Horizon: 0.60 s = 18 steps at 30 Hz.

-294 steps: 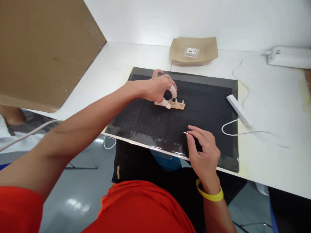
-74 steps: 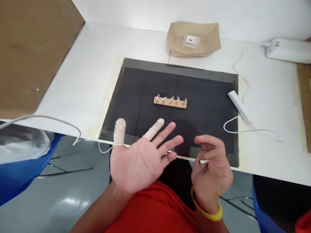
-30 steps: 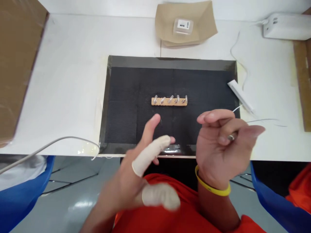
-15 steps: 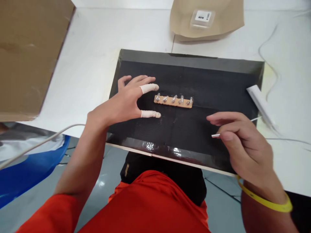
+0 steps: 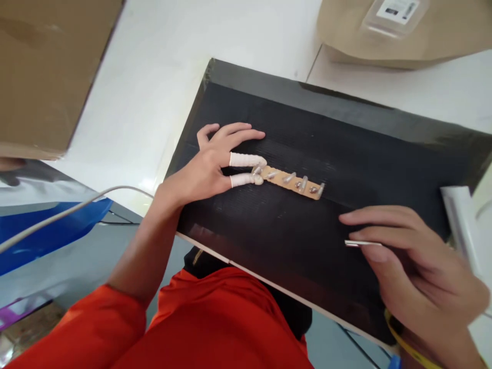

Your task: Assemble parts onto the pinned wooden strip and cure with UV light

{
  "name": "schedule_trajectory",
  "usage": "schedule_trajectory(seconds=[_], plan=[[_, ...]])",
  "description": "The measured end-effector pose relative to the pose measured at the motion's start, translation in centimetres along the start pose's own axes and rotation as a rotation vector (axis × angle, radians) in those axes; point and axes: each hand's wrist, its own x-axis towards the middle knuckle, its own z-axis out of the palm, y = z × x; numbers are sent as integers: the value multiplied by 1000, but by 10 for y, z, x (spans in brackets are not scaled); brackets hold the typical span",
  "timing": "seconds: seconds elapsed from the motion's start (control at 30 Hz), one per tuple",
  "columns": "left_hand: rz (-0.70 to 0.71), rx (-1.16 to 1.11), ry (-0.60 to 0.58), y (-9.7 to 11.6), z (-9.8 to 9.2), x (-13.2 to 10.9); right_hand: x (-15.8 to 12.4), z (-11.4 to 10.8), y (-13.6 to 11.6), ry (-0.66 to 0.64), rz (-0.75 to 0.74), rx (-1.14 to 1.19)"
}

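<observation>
Presently, left hand point(image 5: 205, 171) is back-up, three fingers spread, while thumb and forefinger, wearing two white finger cots point(image 5: 246, 160), straddle the left end of a tan strip point(image 5: 279, 178); from where I stand, cannot tell whether they grip it. Right hand point(image 5: 430, 266), half-curled over the black mat point(image 5: 300, 230), pinches one slim white stick point(image 5: 357, 243), tip toward the strip but apart. Strip sits on the mat, on the worktop point(image 5: 161, 56). Count: five clear tubes point(image 5: 303, 183) along it, leftmost between the cots. Beyond: one brown paper tray point(image 5: 342, 33) containing one clear box point(image 5: 378, 25), white label on top.
</observation>
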Motion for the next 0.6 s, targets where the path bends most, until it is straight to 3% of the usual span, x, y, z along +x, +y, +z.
schedule_trajectory(seconds=[0.3, 0.6], plan=[[-67, -35, 99, 6, 11, -6, 1, 16, 1, 174, -12, 101], [-48, 32, 187, 7, 20, -11, 1, 22, 3, 331, -79, 19]])
